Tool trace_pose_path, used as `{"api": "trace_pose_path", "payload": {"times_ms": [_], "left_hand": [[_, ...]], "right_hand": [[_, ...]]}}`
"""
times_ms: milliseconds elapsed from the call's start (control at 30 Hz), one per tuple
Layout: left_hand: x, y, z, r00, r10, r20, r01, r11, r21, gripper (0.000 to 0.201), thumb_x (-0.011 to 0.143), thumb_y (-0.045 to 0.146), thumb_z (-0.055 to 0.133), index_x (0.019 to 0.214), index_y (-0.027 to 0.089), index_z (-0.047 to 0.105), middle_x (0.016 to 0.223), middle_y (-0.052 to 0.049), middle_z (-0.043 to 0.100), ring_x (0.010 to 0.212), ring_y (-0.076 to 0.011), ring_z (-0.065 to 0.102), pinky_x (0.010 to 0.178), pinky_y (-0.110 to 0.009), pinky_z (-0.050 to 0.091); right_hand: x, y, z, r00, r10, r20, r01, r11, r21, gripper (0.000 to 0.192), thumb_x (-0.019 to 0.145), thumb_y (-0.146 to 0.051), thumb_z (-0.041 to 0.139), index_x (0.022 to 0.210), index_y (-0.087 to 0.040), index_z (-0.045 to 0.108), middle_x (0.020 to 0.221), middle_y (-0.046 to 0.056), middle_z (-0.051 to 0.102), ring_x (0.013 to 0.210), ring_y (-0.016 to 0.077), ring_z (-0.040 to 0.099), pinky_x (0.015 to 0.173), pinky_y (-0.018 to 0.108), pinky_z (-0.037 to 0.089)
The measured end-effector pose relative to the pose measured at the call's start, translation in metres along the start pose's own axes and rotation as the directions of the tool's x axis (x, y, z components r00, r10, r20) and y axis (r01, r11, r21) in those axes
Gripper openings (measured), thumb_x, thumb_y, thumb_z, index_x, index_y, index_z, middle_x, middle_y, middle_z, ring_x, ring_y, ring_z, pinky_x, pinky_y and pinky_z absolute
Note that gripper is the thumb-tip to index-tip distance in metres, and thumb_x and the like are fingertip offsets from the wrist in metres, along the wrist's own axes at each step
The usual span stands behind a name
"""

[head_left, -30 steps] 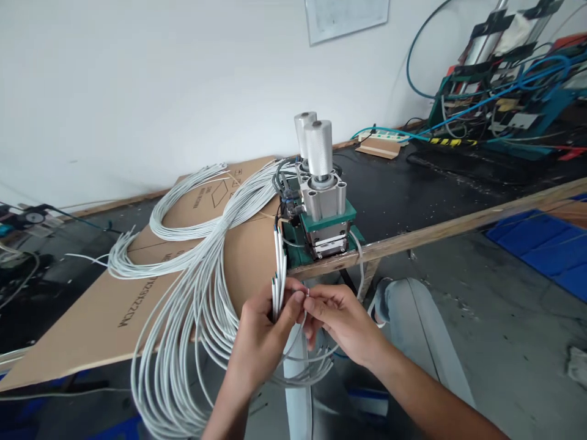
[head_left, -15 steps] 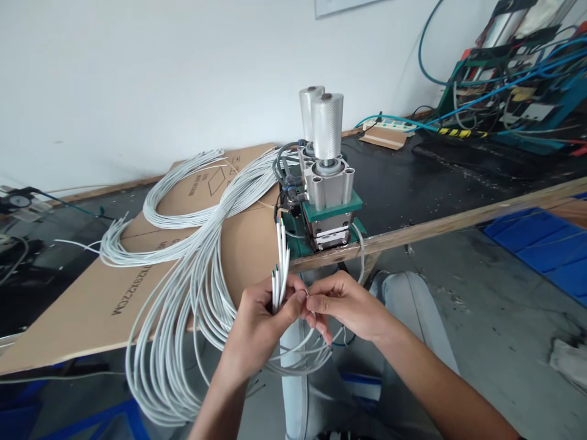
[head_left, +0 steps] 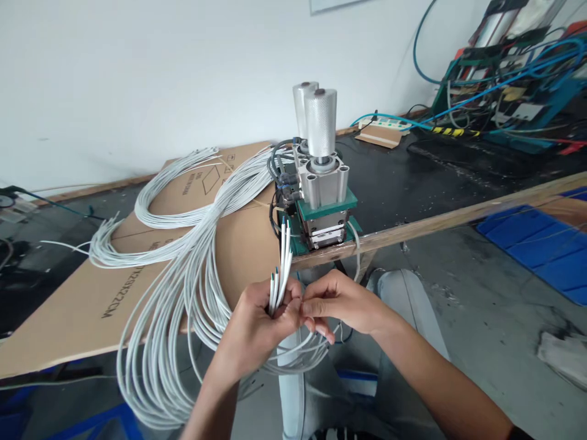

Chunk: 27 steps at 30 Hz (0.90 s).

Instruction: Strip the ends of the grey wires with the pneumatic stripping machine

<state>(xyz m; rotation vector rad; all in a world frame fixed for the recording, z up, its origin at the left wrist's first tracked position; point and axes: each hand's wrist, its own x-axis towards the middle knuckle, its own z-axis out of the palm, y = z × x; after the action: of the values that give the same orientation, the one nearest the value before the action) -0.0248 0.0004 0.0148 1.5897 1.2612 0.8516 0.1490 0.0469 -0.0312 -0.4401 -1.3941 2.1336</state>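
The left hand (head_left: 263,324) was curled around several cables (head_left: 285,256), its thumb close to the right fingertips. The right hand (head_left: 343,300) pinched a cable end (head_left: 301,299), largely hidden by the fingers. The held cables were above the jeans (head_left: 292,397), in front of the bench edge. Their long axis ran nearly upright, leaning slightly right, with dark tips pointing up. White loops (head_left: 156,360) hung over the near edge of the cardboard (head_left: 50,330); farther back they gathered, crossed and curved across its surface. Right of the cardboard, the press (head_left: 323,183) stood upright on the black bench (head_left: 389,195). Beyond it, a power strip (head_left: 385,124) lay near the white wall (head_left: 137,73).
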Motion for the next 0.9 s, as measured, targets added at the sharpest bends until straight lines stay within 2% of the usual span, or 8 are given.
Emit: {"api": "trace_pose_path", "payload": {"times_ms": [100, 167, 233, 367, 500, 600, 700, 900], "left_hand": [[-0.001, 0.002, 0.002, 0.995, 0.029, -0.097, -0.024, 0.998, 0.052, 0.015, 0.085, 0.024, 0.057, 0.071, 0.02, 0.055, 0.054, 0.008, 0.042, 0.049, -0.0093, 0.036, 0.046, -0.02, 0.03], [-0.003, 0.003, 0.003, 0.986, 0.036, -0.166, -0.026, 0.997, 0.066, 0.014, 0.084, 0.024, 0.058, 0.071, 0.02, 0.056, 0.055, 0.009, 0.038, 0.049, -0.0086, 0.031, 0.044, -0.018, 0.028], [-0.005, 0.003, 0.003, 0.983, 0.029, -0.179, -0.018, 0.998, 0.065, 0.013, 0.084, 0.024, 0.058, 0.072, 0.019, 0.057, 0.056, 0.008, 0.04, 0.049, -0.0085, 0.032, 0.043, -0.017, 0.028], [-0.006, 0.002, 0.006, 0.989, 0.041, -0.142, -0.026, 0.994, 0.104, 0.016, 0.085, 0.023, 0.056, 0.07, 0.019, 0.055, 0.056, 0.008, 0.037, 0.05, -0.0084, 0.03, 0.044, -0.017, 0.028], [-0.003, -0.001, 0.008, 0.997, 0.039, -0.07, -0.031, 0.994, 0.106, 0.02, 0.088, 0.025, 0.056, 0.069, 0.019, 0.056, 0.056, 0.009, 0.033, 0.05, -0.0086, 0.026, 0.045, -0.018, 0.025], [-0.003, -0.004, 0.006, 1.0, 0.03, -0.009, -0.029, 0.995, 0.093, 0.022, 0.091, 0.029, 0.057, 0.073, 0.018, 0.06, 0.058, 0.008, 0.039, 0.053, -0.0098, 0.031, 0.048, -0.02, 0.029], [-0.004, -0.006, 0.004, 1.0, 0.016, 0.018, -0.017, 0.999, 0.045, 0.024, 0.093, 0.031, 0.057, 0.073, 0.018, 0.06, 0.06, 0.005, 0.048, 0.057, -0.0108, 0.039, 0.053, -0.021, 0.034], [-0.004, -0.011, 0.004, 0.999, -0.008, 0.042, 0.006, 0.999, 0.034, 0.014, 0.087, 0.02, 0.056, 0.073, 0.019, 0.057, 0.057, 0.008, 0.046, 0.053, -0.0094, 0.035, 0.05, -0.02, 0.03]], "right_hand": [[-0.016, 0.001, 0.002, 0.98, -0.029, -0.197, -0.012, 0.979, -0.202, 0.036, 0.091, -0.051, 0.065, 0.082, -0.016, 0.068, 0.059, -0.003, 0.061, 0.045, 0.0084, 0.055, 0.044, 0.02, 0.047], [-0.037, 0.007, 0.006, 0.892, -0.109, -0.439, -0.082, 0.915, -0.396, 0.031, 0.096, -0.046, 0.058, 0.087, -0.018, 0.066, 0.061, -0.004, 0.057, 0.048, 0.0092, 0.053, 0.045, 0.02, 0.045], [-0.059, 0.018, 0.014, 0.818, -0.183, -0.545, -0.159, 0.839, -0.52, 0.031, 0.099, -0.041, 0.055, 0.08, -0.019, 0.064, 0.061, -0.004, 0.055, 0.053, 0.0106, 0.055, 0.048, 0.02, 0.042], [-0.081, 0.042, 0.034, 0.829, -0.276, -0.486, -0.109, 0.773, -0.625, 0.016, 0.097, -0.029, 0.057, 0.087, -0.021, 0.066, 0.077, -0.001, 0.061, 0.07, 0.0128, 0.061, 0.061, 0.022, 0.046], [-0.064, 0.045, 0.048, 0.787, -0.383, -0.483, 0.031, 0.807, -0.589, 0.02, 0.096, -0.028, 0.058, 0.115, -0.024, 0.063, 0.104, 0.003, 0.065, 0.074, 0.0114, 0.061, 0.061, 0.021, 0.049], [-0.042, 0.039, 0.053, 0.763, -0.436, -0.478, 0.121, 0.822, -0.557, 0.013, 0.097, -0.029, 0.057, 0.103, -0.021, 0.066, 0.086, 0.001, 0.063, 0.069, 0.0114, 0.06, 0.056, 0.019, 0.046], [-0.029, 0.036, 0.055, 0.748, -0.435, -0.502, 0.183, 0.861, -0.474, 0.024, 0.099, -0.03, 0.053, 0.079, -0.019, 0.061, 0.065, -0.004, 0.053, 0.054, 0.0087, 0.054, 0.047, 0.018, 0.041], [-0.031, 0.029, 0.05, 0.814, -0.367, -0.451, 0.138, 0.875, -0.464, 0.028, 0.099, -0.03, 0.052, 0.074, -0.019, 0.057, 0.062, -0.004, 0.052, 0.05, 0.0079, 0.052, 0.047, 0.018, 0.039]]}}
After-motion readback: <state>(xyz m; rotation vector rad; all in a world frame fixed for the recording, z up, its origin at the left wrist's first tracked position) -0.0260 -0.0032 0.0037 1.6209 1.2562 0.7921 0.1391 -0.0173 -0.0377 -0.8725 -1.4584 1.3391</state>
